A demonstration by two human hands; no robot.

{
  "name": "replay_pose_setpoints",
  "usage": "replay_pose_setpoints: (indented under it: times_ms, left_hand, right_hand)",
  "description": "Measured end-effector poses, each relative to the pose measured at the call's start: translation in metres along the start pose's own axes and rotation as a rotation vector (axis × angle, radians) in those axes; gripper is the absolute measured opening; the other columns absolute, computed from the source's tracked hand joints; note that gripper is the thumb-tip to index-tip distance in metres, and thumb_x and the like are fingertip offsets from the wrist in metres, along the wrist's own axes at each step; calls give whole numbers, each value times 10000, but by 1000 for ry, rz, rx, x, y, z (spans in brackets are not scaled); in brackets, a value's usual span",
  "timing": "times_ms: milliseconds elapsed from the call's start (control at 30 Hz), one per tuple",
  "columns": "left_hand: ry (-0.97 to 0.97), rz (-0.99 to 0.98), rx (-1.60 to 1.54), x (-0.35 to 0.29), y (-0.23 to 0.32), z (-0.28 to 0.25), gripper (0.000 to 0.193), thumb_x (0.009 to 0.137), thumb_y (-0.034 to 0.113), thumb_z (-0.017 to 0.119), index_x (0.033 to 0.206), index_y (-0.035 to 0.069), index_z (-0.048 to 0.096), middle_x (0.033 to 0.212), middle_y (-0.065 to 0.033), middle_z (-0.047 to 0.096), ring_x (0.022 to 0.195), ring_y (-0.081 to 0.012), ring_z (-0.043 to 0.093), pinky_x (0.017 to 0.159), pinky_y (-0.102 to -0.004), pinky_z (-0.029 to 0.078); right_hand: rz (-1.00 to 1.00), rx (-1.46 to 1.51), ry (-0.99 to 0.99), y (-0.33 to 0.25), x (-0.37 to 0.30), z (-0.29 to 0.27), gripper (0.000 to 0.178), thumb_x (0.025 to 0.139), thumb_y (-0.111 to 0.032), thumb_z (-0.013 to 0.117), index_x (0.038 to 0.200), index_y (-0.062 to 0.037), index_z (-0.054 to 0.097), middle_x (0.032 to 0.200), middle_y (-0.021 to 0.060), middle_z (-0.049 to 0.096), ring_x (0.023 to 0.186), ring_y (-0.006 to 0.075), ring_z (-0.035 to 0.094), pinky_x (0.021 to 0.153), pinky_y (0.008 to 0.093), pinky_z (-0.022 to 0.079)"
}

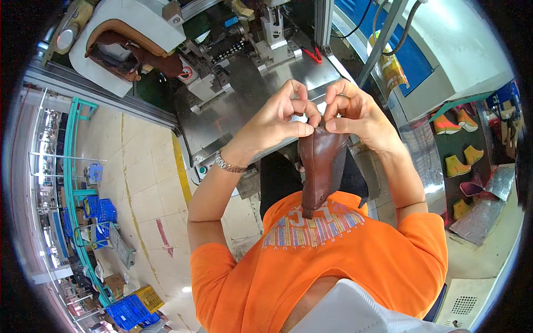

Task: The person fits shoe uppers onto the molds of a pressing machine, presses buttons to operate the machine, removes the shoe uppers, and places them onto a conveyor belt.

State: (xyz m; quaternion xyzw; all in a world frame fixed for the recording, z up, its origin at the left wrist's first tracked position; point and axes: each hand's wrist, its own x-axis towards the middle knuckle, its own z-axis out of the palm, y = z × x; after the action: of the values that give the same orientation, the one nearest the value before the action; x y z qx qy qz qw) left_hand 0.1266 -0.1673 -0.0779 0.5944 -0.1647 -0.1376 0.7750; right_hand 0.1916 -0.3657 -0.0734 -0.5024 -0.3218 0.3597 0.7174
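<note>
A brown leather shoe upper (323, 158) hangs in front of my orange shirt, its far edge raised toward the machine. My left hand (291, 114) pinches that edge between thumb and fingers. Close beside it, my right hand (355, 114) pinches the same edge, with only a small gap between the two thumbs. The lower end of the upper reaches down against the shirt. What lies inside the upper is hidden.
Ahead stands a metal worktable (214, 130) with clamps and fixtures; red-handled pliers (312, 54) lie on it. More brown leather (166, 64) sits at a white machine head on the left. Coloured shoe pieces (458, 165) rest at right. Blue crates (126, 312) stand far left.
</note>
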Motion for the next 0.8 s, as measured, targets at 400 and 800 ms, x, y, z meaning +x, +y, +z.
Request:
replay_pose_setpoints:
  times_ms: [400, 800]
  left_hand:
    - [155, 0, -266, -12, -1, -15, 379, 739, 35, 539, 1083, 105, 398, 838, -59, 532, 950, -200, 484, 880, -316, 364]
    - [483, -105, -300, 20, -51, -50, 198, 883, 160, 455, 1064, 88, 490, 1027, -97, 581, 1008, -203, 533, 876, -360, 418]
  right_hand:
    - [-46, -342, -74, 42, 12, -37, 372, 849, -137, 563, 1177, -20, 432, 1053, 74, 567, 1027, 159, 510, 911, 299, 378]
    - [200, -222, 131, 13, -111, -75, 241, 737, -119, 679, 930, 4, 604, 829, -20, 601, 788, 57, 508, 725, 235, 433]
